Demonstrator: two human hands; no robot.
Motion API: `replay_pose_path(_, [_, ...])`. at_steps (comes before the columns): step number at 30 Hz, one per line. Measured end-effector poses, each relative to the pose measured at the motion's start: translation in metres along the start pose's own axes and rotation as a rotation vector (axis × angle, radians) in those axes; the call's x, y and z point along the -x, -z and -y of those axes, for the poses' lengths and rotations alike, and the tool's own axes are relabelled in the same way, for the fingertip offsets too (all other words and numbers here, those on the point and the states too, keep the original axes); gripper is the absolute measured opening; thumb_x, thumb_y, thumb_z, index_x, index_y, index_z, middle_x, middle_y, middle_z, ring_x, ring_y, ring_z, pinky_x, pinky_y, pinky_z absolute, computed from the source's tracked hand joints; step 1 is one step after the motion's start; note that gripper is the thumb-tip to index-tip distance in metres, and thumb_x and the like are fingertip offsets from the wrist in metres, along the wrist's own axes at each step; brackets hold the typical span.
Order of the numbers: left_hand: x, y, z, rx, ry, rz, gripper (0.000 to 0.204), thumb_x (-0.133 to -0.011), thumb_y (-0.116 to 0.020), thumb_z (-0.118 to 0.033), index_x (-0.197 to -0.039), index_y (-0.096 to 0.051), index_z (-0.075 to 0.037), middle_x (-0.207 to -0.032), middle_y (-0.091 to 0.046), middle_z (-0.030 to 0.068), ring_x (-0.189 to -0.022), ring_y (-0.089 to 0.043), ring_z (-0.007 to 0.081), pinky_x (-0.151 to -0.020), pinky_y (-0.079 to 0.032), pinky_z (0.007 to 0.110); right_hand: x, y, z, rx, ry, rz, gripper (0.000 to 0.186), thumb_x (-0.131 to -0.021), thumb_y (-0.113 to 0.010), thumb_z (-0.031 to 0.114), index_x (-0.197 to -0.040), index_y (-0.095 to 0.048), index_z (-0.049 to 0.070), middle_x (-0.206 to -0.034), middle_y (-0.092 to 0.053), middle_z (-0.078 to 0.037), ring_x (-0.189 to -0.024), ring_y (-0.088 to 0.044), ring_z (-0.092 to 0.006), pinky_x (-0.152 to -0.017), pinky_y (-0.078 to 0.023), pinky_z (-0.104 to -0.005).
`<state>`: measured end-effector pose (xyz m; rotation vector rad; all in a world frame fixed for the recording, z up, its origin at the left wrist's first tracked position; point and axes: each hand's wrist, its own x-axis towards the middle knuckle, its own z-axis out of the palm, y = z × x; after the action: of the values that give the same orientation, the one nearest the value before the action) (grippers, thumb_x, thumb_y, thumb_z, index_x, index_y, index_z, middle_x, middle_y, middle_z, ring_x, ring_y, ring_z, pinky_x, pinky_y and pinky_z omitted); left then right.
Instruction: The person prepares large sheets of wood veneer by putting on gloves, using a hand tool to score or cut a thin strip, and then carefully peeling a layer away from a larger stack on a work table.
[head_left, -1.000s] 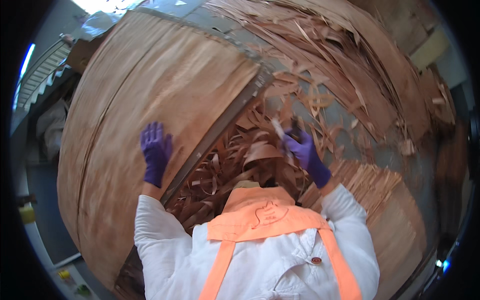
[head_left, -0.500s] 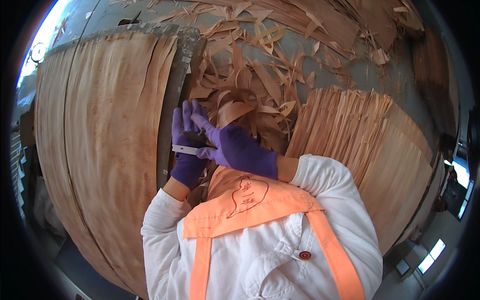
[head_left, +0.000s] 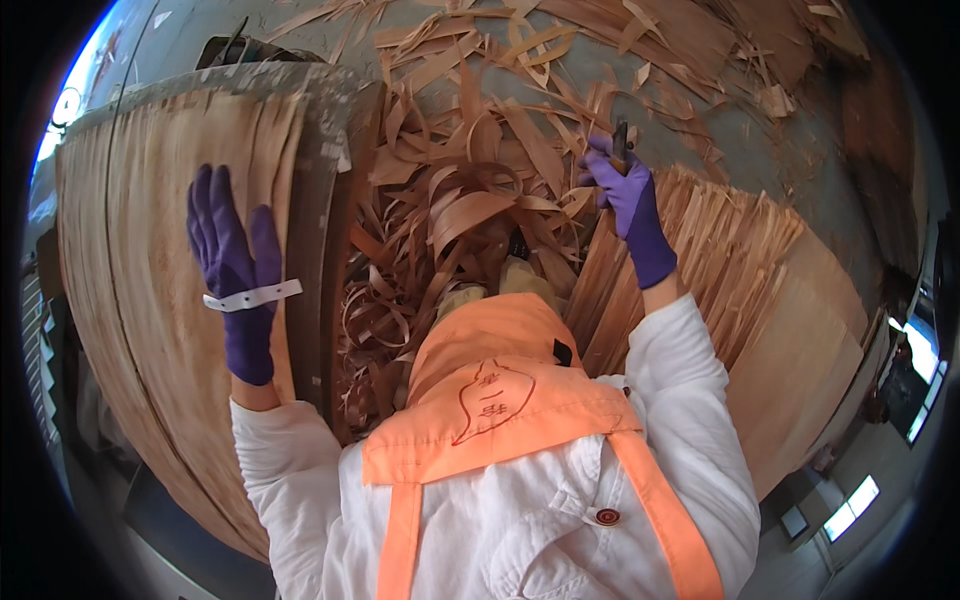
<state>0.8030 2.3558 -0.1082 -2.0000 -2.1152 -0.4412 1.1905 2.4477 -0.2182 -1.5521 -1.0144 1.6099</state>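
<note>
My left hand point(head_left: 226, 235), in a purple glove, lies with fingers stretched out on the top sheet of a veneer stack point(head_left: 160, 330) at the left. A white band point(head_left: 252, 296) crosses the glove below the thumb, its right end sticking out. My right hand point(head_left: 632, 205), gloved likewise, is raised near the ragged edge of a second veneer stack point(head_left: 690, 260). Its fingers are closed round a short, slim hand tool point(head_left: 620, 145) with a dark upper end; whether it is a knife I cannot tell.
Curled veneer strips point(head_left: 480, 190) pile up on the floor between the stacks, round my feet. More torn veneer sheets point(head_left: 680, 40) lie at the far right. A dark container point(head_left: 250, 50) stands beyond the left stack. An orange apron point(head_left: 500, 410) covers my front.
My hands were together at the left stack's inner edge. The left has moved left onto the veneer; the right has swung away to the right, now showing the tool.
</note>
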Motion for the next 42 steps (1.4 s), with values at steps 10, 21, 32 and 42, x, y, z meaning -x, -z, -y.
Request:
replay_pose_path(10, [0.014, -0.071, 0.024, -0.209, 0.080, 0.173, 0.055, -0.095, -0.031, -0.033, -0.137, -0.033, 0.003, -0.142, -0.031, 0.0223, -0.133, -0.028, 0.0369, -0.109, -0.020, 0.043, -0.168, 0.067, -0.346, 0.955, -0.188, 0.162, 0.029, -0.084, -0.060, 0.025, -0.103, -0.060, 0.003, -0.072, -0.062, -0.012, -0.060, -0.059, -0.0206, -0.057, -0.046, -0.0334])
replay_pose_path(21, [0.050, -0.050, 0.042, -0.034, 0.210, 0.307, 0.099, -0.076, -0.049, -0.070, -0.143, -0.021, -0.003, -0.149, -0.018, 0.0193, -0.136, -0.018, 0.0381, -0.108, -0.020, 0.050, -0.204, -0.122, -0.392, -0.247, -0.835, 0.444, 0.035, -0.083, -0.060, 0.018, -0.115, -0.056, 0.005, -0.073, -0.054, 0.000, -0.061, -0.048, -0.0081, -0.055, -0.041, -0.0233])
replay_pose_path(32, [0.043, -0.123, 0.043, -0.186, 0.299, 0.363, 0.093, -0.079, -0.046, -0.066, -0.143, -0.022, -0.002, -0.148, -0.020, 0.0200, -0.135, -0.020, 0.0385, -0.108, -0.020, 0.049, -0.151, -0.302, -0.503, -0.507, -1.028, 0.426, 0.032, -0.086, -0.055, 0.011, -0.119, -0.053, 0.007, -0.074, -0.052, 0.002, -0.056, -0.044, -0.0061, -0.049, -0.038, -0.0203])
replay_pose_path(42, [0.039, -0.117, 0.045, -0.208, 0.333, 0.404, 0.088, -0.082, -0.043, -0.063, -0.142, -0.024, -0.002, -0.147, -0.021, 0.0208, -0.134, -0.021, 0.0389, -0.108, -0.020, 0.049, -0.151, -0.276, -0.533, -0.443, -0.808, 0.256, 0.021, -0.088, -0.057, 0.014, -0.108, -0.061, 0.010, -0.075, -0.053, 0.004, -0.059, -0.045, -0.0052, -0.052, -0.037, -0.0187])
